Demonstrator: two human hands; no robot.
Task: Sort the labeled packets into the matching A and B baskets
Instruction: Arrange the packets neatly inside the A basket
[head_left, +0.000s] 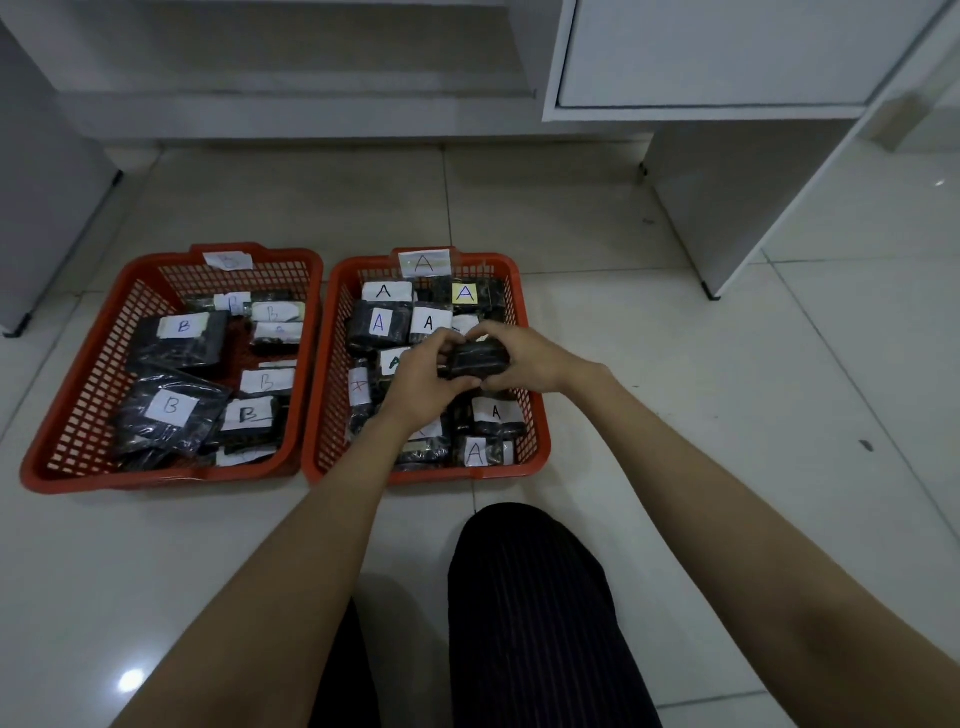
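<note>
Dark pinstriped trousers (524, 613) fill the bottom of the view, a knee bent over the white tiled floor (727, 415), and both bare forearms reach forward from either side of it. Over the red basket marked A (537, 441), the left hand (421, 379) and the right hand (519, 358) meet around one dark packet (477, 360). Each grip is closed on an end of it: the left fingers curl over its left edge, the right fingers wrap its top and right side, and the thumbs lie beneath. The packet sits between the two palms, held just above the packets already lying in the basket, roughly over the basket's middle and toward its right wall. Its label cannot be read; only a pale sliver shows at its upper edge, and the face turned to the camera is plain dark wrap.

Labelled A packets (378, 323) crowd that basket, several partly covered by the hands and wrists, so their letters are cut off. To the left, touching or nearly touching it, stands the red basket marked B (78, 415), holding B packets (179, 338); its rim tag is washed out and faint. Beyond the baskets stands white furniture (727, 57), its top cut off by the frame.
</note>
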